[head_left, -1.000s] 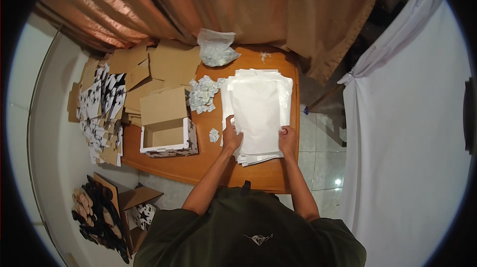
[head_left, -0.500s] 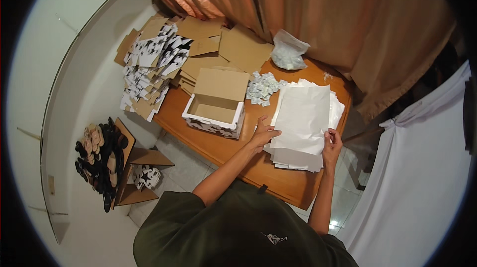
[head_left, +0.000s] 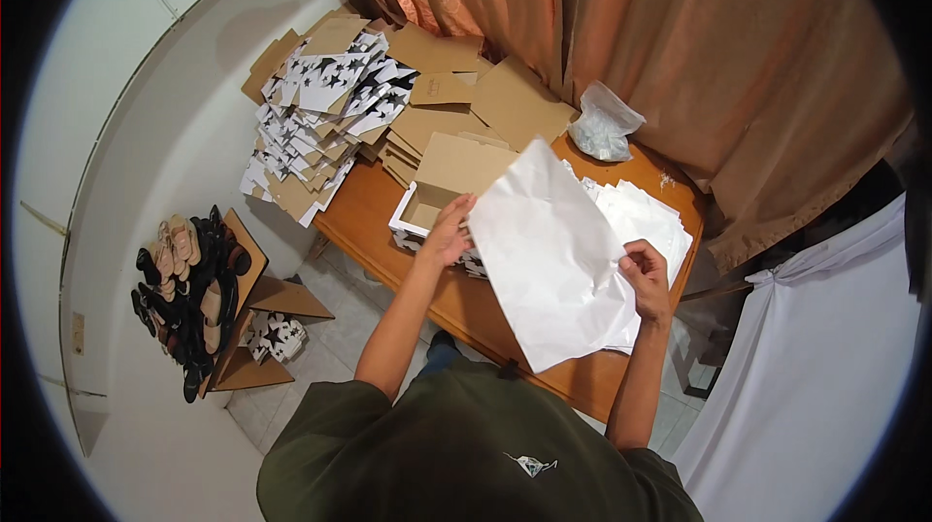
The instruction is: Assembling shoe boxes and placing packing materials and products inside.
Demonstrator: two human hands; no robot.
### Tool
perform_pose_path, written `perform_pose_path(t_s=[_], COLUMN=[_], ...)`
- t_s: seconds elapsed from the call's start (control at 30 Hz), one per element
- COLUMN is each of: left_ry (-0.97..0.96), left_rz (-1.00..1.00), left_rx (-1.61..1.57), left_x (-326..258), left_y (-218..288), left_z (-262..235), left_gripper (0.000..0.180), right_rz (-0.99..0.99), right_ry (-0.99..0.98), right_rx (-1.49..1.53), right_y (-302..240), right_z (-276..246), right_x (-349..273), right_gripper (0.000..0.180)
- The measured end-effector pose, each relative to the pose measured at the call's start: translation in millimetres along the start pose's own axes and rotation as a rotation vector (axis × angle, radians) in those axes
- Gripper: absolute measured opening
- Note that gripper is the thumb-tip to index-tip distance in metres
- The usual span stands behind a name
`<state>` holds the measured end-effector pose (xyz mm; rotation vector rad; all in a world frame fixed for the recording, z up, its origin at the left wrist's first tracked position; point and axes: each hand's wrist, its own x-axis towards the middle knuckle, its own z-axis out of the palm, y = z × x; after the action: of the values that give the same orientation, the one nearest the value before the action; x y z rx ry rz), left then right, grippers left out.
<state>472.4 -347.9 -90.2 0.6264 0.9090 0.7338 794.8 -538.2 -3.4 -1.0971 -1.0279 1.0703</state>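
Far to my left, shoes (head_left: 184, 294) hang in a dark row against the white wall, with an opened cardboard box (head_left: 254, 313) on the floor beside them. Further in, a heap of flat cardboard blanks (head_left: 325, 114), some brown and some white with black stars, covers the left end of the wooden worktop (head_left: 359, 206). Just beside that heap stands an open box (head_left: 442, 187) with its brown flap raised. My left hand (head_left: 449, 231) is over the box's near edge, fingers closed on the left edge of a large sheet of white paper (head_left: 549, 255). The sheet is lifted off the worktop and tilted between my two hands. My right hand (head_left: 646, 279) pinches its right edge, fingers shut on the paper. Behind the sheet lies a stack of white paper (head_left: 646, 216), and beyond it a clear plastic bag (head_left: 602, 124) sits by the brown curtain (head_left: 680, 46).
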Motion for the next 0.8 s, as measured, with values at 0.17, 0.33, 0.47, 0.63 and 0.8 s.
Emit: perform_pose_path(t_s=[0.17, 0.33, 0.47, 0.63, 0.8], left_ry=[-0.018, 0.107, 0.169, 0.227, 0.142], left_rz=[0.151, 0.178, 0.145, 0.069, 0.121], left_rx=[0.016, -0.060, -0.055, 0.131, 0.759], left_x=[-1, 12, 29, 40, 35], left_y=[41, 65, 68, 70, 78], left_z=[-53, -117, -151, -169, -184], left_gripper=[0.043, 0.028, 0.020, 0.022, 0.027], right_rz=[0.108, 0.453, 0.398, 0.320, 0.199], right_ry=[0.030, 0.314, 0.382, 0.482, 0.647], right_rx=[-0.158, 0.217, 0.157, -0.170, -0.794], right_y=[31, 77, 93, 137, 167], right_z=[47, 79, 124, 139, 137], right_x=[40, 77, 91, 133, 156], right_gripper=[0.015, 0.036, 0.054, 0.059, 0.063])
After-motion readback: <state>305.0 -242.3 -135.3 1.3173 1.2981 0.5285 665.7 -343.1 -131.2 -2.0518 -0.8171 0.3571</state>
